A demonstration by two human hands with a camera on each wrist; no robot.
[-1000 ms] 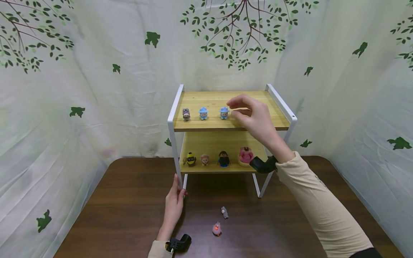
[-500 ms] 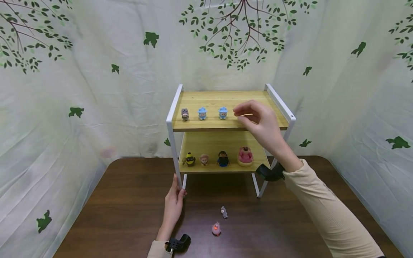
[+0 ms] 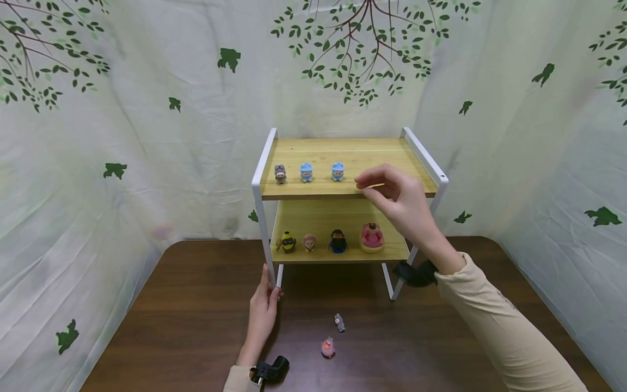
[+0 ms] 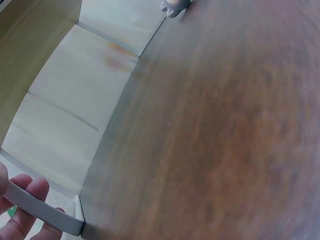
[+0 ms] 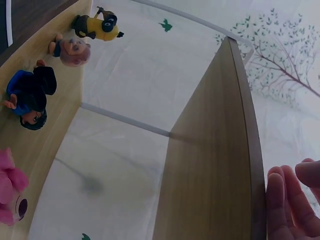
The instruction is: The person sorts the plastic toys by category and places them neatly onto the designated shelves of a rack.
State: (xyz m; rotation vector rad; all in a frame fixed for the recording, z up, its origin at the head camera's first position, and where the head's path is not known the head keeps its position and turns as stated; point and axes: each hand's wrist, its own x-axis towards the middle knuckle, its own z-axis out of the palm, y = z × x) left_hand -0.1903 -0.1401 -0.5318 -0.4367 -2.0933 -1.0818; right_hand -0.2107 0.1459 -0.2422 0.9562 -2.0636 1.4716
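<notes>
My left hand (image 3: 263,313) holds the white front-left leg (image 4: 42,212) of a two-tier shelf, thumb on one side and fingers behind it. My right hand (image 3: 399,198) is in front of the upper board (image 3: 392,152), fingers loosely bent with a gap to the thumb and nothing between them. Left of it on that board stand two blue-hatted figurines, the nearer one (image 3: 337,172) and the other (image 3: 306,172), and a grey figurine (image 3: 280,174). On the wooden table lie a small grey figurine (image 3: 340,323) and a pink figurine (image 3: 328,347).
The lower board (image 3: 313,215) bears a yellow-and-black figurine (image 3: 288,242), a small light-brown one (image 3: 309,242), a dark-haired one (image 3: 338,241) and a large pink bear (image 3: 372,238). A leaf-printed curtain (image 3: 196,136) hangs behind the table (image 3: 196,316).
My right hand has drawn back from beside the nearer blue-hatted figurine, moving right and down toward the board's front edge. My left hand stays on the leg.
</notes>
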